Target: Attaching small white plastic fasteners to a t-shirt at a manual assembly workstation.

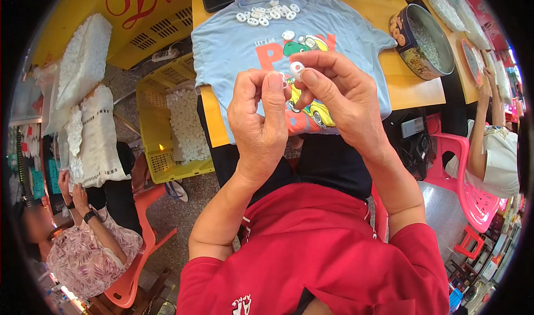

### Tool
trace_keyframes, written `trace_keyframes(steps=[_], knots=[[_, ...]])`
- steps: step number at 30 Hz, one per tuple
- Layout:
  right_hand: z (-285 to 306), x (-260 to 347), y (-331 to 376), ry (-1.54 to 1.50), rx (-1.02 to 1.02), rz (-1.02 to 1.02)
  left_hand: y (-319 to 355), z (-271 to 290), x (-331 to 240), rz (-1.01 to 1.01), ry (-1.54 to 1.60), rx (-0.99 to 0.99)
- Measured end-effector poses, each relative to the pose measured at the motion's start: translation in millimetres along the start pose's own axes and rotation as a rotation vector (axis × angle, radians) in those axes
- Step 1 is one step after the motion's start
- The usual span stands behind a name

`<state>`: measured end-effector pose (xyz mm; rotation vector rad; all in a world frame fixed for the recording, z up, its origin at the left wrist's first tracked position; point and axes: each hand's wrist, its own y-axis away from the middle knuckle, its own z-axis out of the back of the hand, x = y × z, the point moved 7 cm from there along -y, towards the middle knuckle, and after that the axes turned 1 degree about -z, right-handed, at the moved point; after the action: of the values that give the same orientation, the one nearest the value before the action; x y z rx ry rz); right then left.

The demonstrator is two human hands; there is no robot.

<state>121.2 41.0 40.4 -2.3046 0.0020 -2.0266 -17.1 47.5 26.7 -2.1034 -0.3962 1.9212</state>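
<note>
Above a light-blue printed T-shirt (222, 53) laid flat on the table, my two hands nearly meet. My right hand (347, 101) pinches a small white oval plastic piece with holes (296, 70) between thumb and fingers. Close by, the thumb and forefinger of my left hand (256, 112) press together; a bit of something small and whitish shows at their tips, too little to name. Several similar white plastic pieces (264, 16) lie in a loose group near the shirt's neckline. One more white piece (287, 35) rests apart, just beyond my fingers.
A round tin (396, 28) of tiny metallic parts stands at the right of the wooden table (425, 92). Left of my legs, a yellow crate (146, 115) holds white pieces. One person (94, 242) works at left, another (495, 159) sits at right by a pink chair (464, 176).
</note>
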Motion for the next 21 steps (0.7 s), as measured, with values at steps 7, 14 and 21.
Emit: trace_keyframes(steps=[7,14,21], knots=[[-1.9,-0.6,0.5,-0.016,0.022,-0.005,0.5,0.3,2.6,0.009,-0.015,-0.012],[-2.5,-0.7,0.3,0.014,0.004,-0.006,1.6,1.3,8.7,-0.017,-0.041,-0.012],[-3.2,-2.0,0.8,0.016,0.02,0.005,2.4,-0.6,6.4,-0.012,-0.064,0.017]])
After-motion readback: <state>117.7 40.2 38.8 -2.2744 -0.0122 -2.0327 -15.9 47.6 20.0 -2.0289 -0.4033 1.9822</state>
